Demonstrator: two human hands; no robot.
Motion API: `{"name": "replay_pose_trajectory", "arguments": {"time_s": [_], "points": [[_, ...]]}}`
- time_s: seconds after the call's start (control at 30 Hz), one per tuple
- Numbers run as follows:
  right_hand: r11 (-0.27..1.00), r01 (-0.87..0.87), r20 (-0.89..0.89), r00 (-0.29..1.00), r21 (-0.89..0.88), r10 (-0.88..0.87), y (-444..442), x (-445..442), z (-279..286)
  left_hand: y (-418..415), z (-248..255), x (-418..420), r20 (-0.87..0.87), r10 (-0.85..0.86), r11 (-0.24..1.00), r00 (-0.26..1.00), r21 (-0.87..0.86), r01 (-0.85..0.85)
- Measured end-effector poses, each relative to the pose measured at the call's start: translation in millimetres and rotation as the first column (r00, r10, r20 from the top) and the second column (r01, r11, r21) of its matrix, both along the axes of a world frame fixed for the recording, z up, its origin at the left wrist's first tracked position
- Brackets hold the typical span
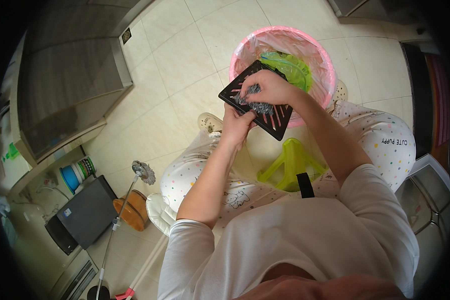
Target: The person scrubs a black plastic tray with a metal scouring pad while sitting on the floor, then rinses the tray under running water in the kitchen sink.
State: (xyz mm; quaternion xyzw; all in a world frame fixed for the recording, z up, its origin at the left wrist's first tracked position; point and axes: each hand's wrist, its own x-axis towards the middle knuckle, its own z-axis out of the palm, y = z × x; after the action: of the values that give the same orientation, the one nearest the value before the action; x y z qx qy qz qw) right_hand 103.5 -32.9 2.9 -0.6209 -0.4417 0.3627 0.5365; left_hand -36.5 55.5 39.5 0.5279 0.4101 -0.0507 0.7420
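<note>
My left hand (237, 122) grips the near left edge of a black slotted plastic tray (275, 127), thumb on top. The tray is tilted above a pink round bin (324, 48). On the slats lies a shiny grey wad (261, 107) that looks like a steel wool scourer. Bent over the wad, the fingers of my right hand (270, 88) pinch part of it. A pale liner (247, 45) covers the inside of the bin. Inside it is a clear green plastic piece (290, 67), partly hidden by the tray and my right hand.
Between my knees stands a green plastic frame (290, 165). To the left are a mop (143, 172), a wooden bucket (137, 210), a dark grey box (86, 210) and a blue tub (69, 179). A dark cabinet (71, 82) borders the tiled floor (172, 67).
</note>
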Motion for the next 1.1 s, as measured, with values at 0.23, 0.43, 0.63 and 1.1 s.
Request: {"name": "replay_pose_trajectory", "arguments": {"time_s": [0.23,0.43,0.63,1.1], "points": [[0.957,0.289,0.372,0.885,0.031,-0.279,23,-20,13,1,-8,1,-0.018,-0.043,0.995,0.999,0.087,0.045],[0.905,0.406,0.457,0.834,-0.125,-0.31,24,-9,-11,0,-3,1,-0.016,-0.071,0.989,0.997,0.126,0.072],[0.886,0.464,0.323,0.838,0.003,-0.44,27,-23,-7,1,-9,1,0.009,-0.067,0.988,0.998,0.137,0.065],[0.892,0.442,0.295,0.843,0.098,-0.45,29,-19,-36,1,-11,3,-0.022,-0.063,0.988,0.998,0.139,0.065]]}}
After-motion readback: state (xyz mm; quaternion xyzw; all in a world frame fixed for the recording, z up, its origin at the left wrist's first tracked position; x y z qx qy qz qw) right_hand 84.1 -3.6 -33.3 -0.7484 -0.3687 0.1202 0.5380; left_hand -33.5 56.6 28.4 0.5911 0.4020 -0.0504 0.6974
